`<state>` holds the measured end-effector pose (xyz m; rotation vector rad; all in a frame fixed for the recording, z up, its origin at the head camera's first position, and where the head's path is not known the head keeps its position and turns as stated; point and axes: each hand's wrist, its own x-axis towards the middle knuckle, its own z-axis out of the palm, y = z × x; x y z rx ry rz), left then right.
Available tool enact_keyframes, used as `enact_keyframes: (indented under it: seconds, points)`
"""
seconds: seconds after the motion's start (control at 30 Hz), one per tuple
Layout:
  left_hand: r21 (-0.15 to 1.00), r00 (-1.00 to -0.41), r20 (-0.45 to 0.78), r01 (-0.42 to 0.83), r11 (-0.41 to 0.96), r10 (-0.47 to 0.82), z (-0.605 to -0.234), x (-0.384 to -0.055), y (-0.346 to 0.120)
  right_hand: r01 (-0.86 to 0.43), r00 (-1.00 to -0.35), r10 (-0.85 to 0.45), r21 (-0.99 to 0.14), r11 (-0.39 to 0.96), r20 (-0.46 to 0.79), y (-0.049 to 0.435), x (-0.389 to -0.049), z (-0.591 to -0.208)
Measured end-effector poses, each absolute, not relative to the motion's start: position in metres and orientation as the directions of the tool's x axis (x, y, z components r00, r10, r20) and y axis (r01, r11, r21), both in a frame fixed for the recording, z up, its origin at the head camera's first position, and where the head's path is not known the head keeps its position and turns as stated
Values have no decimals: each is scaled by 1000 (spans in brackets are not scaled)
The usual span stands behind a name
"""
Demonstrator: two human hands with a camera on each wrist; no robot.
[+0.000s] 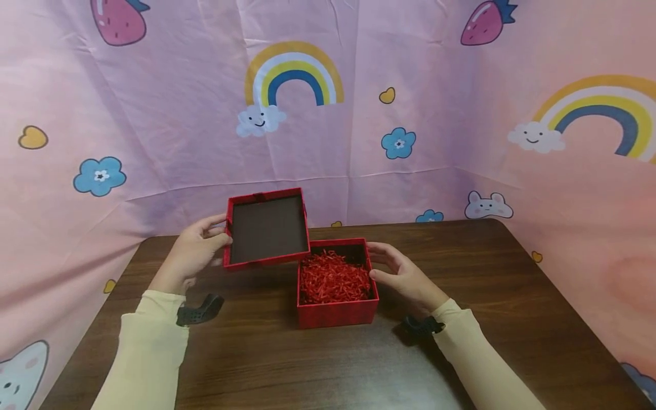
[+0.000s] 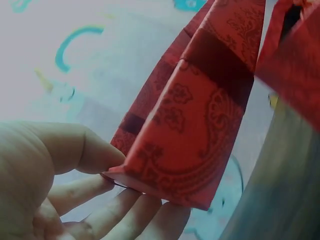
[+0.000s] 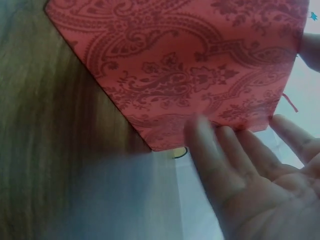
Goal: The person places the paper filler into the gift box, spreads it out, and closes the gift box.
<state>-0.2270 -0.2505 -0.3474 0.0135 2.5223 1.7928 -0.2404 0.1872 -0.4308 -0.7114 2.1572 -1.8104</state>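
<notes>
A red gift box lid (image 1: 267,229) with a dark inside is held up by my left hand (image 1: 197,247), its hollow side toward me. In the left wrist view the thumb and fingers pinch one corner of the patterned lid (image 2: 185,120). Below and to its right, the red gift box (image 1: 338,315) stands uncovered on the table, with red shredded paper (image 1: 335,279) inside. My right hand (image 1: 405,276) is at the box's right side. The right wrist view shows its fairly straight fingers (image 3: 260,155) against the patterned box wall (image 3: 175,75).
The brown wooden table (image 1: 328,364) ends at a back edge just behind the box. A pink and purple cloth (image 1: 205,114) with rainbows and flowers hangs behind it and along the sides. Dark bands (image 1: 201,310) sit on both wrists.
</notes>
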Motion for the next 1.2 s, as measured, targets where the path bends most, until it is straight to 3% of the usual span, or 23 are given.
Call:
enact_keyframes:
  seconds: [0.4,0.7,1.07,1.2]
  points:
    - [943,-995,-26,7,332,93,-323,-235,-180,-190,-853,-516,-969,160,82,190,-238,-418]
    - [921,-996,34,63,384,83,-326,-234,-141,-338,-894,-365,-924,175,258,189,-239,-380]
    - [894,-979,191,203,400,71,-329,-217,-118,-254,-947,-294,-865,433,131,184,-229,-340]
    - [843,-957,278,284,457,80,-326,-214,-117,-250,-942,-313,-871,423,119,182,-231,-331]
